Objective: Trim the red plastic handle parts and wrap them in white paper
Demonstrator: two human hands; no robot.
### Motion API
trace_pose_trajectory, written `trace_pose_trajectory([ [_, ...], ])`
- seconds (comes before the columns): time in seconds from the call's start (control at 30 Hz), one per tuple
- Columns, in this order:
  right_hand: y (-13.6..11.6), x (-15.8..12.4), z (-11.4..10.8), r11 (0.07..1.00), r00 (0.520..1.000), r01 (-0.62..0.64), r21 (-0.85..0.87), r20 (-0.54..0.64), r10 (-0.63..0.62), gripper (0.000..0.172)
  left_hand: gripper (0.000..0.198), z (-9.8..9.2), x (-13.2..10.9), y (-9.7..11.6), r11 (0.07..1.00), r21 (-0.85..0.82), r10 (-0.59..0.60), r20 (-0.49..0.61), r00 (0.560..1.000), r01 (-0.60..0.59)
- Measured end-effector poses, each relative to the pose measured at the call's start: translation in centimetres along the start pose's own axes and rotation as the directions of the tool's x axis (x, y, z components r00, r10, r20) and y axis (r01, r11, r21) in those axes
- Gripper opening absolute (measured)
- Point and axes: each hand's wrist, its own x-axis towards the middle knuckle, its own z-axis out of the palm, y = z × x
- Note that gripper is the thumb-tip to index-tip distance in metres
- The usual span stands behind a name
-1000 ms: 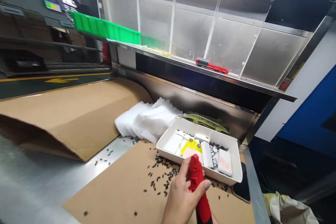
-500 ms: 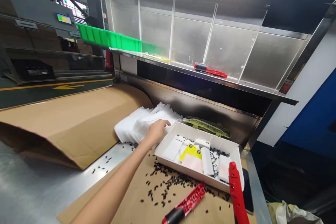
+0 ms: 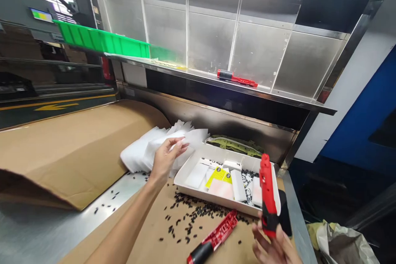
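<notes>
My left hand (image 3: 167,157) reaches over the brown cardboard sheet (image 3: 148,239) and pinches a white plastic bag (image 3: 192,137) at the top of the white bag pile (image 3: 136,154), lifting its edge. My right hand (image 3: 274,247), at the bottom right, grips the lower end of a red plastic part (image 3: 266,193) that stands upright in front of the white tray (image 3: 185,173). A second red part with a black end (image 3: 213,239) lies on the cardboard between my hands. The tray holds white packets, a yellow label (image 3: 219,175) and small black pieces.
Small black pieces (image 3: 188,218) are scattered over the cardboard and the steel bench (image 3: 40,235). A folded brown carton (image 3: 62,152) lies left. On the steel shelf (image 3: 216,82) rest a red tool (image 3: 236,77) and a green bin (image 3: 99,40). A dark phone (image 3: 284,214) lies beside the tray.
My left hand has closed on a white bag and raised its edge from the pile. My right hand has lifted the upright red part higher and come into view.
</notes>
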Motion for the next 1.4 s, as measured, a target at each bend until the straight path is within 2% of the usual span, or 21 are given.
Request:
trace_pose_trajectory([
  [0.07,-1.2,2.1,2.9,0.976,0.988,-0.111,0.189,0.129,0.088,0.047,0.004,0.6,-2.6,0.1,0.982,-0.165,-0.089,0.009,0.996,0.089],
  [0.13,-2.2,4.7,5.7,0.951,0.958,-0.223,0.215,0.229,0.173,0.048,0.005,1.1,-5.0,-0.2,0.946,-0.273,-0.181,-0.003,0.983,0.173],
  [0.2,-2.4,7.6,7.9,0.939,0.938,-0.29,0.186,0.249,0.241,0.051,0.008,1.5,-6.6,-0.6,0.911,-0.33,-0.268,-0.016,0.963,0.248],
  [0.3,-1.5,11.5,9.9,0.932,0.927,-0.336,0.133,0.223,0.302,0.052,0.009,1.6,-7.7,-1.4,0.879,-0.329,-0.372,-0.025,0.928,0.344],
  [0.4,0.0,13.5,11.2,0.933,0.921,-0.351,0.084,0.21,0.328,0.048,0.014,1.2,-8.3,-1.7,0.882,-0.292,-0.399,-0.051,0.916,0.369],
  [0.47,0.8,13.6,11.8,0.938,0.92,-0.34,0.064,0.23,0.318,0.049,0.023,0.7,-8.9,-1.5,0.88,-0.271,-0.409,-0.019,0.912,0.389],
  [0.53,1.0,13.0,12.3,0.951,0.924,-0.307,0.044,0.253,0.287,0.051,0.027,0.4,-9.6,-1.1,0.859,-0.25,-0.445,0.07,0.893,0.447],
  [0.63,0.3,11.6,12.3,0.983,0.957,-0.185,-0.019,0.224,0.185,0.053,0.007,0.6,-10.4,-0.7,0.804,-0.23,-0.524,0.164,0.836,0.549],
  [0.73,-1.5,9.3,11.4,0.985,0.988,0.044,-0.165,0.151,-0.019,0.051,0.008,1.6,-10.5,-0.9,0.767,-0.267,-0.577,0.109,0.81,0.583],
  [0.8,-2.4,6.8,9.9,0.939,0.981,0.185,-0.291,0.108,-0.16,0.049,0.01,2.6,-10.3,-1.1,0.757,-0.311,-0.587,0.062,0.807,0.574],
  [0.87,-2.4,4.1,7.7,0.787,0.944,0.298,-0.54,0.048,-0.325,0.047,0.01,3.7,-10.2,-1.2,0.744,-0.351,-0.59,0.052,0.805,0.568],
  [0.9,-2.0,2.9,6.3,0.639,0.898,0.345,-0.688,0.045,-0.437,0.044,0.009,4.3,-10.2,-1.2,0.735,-0.37,-0.591,0.059,0.804,0.568],
  [0.93,-1.5,1.8,4.7,0.428,0.824,0.383,-0.818,0.093,-0.559,0.041,0.008,4.9,-10.2,-1.2,0.726,-0.386,-0.592,0.072,0.803,0.57],
  [0.97,-0.9,0.9,3.2,0.182,0.723,0.407,-0.895,0.195,-0.662,0.039,0.007,5.5,-10.3,-1.2,0.717,-0.402,-0.591,0.085,0.802,0.57],
  [1.0,-0.3,0.2,1.8,-0.064,0.613,0.408,-0.911,0.325,-0.72,0.037,0.005,6.0,-10.5,-1.1,0.709,-0.417,-0.587,0.099,0.804,0.569],
  [1.03,0.3,-0.2,0.6,-0.263,0.513,0.396,-0.879,0.45,-0.731,0.037,0.004,6.5,-10.7,-1.1,0.703,-0.43,-0.581,0.111,0.806,0.566],
  [1.07,0.7,-0.5,-0.3,-0.417,0.435,0.367,-0.831,0.55,-0.713,0.038,0.004,7.0,-11.0,-1.1,0.699,-0.444,-0.574,0.122,0.81,0.562],
  [1.1,1.0,-0.6,-0.9,-0.515,0.392,0.323,-0.794,0.608,-0.691,0.039,0.004,7.4,-11.3,-1.1,0.695,-0.455,-0.566,0.13,0.814,0.557],
  [1.17,1.2,-0.8,-1.4,-0.566,0.386,0.238,-0.789,0.612,-0.69,0.038,0.003,8.0,-12.0,-1.0,0.691,-0.469,-0.556,0.142,0.819,0.55],
  [1.27,1.1,-1.0,-1.0,-0.519,0.415,0.175,-0.837,0.54,-0.732,0.034,0.005,8.7,-12.9,-0.7,0.687,-0.481,-0.543,0.159,0.824,0.545],
  [1.4,1.5,-1.7,-0.8,-0.568,0.399,0.207,-0.797,0.599,-0.695,0.034,0.008,9.0,-14.1,0.4,0.663,-0.512,-0.522,0.207,0.827,0.547],
])
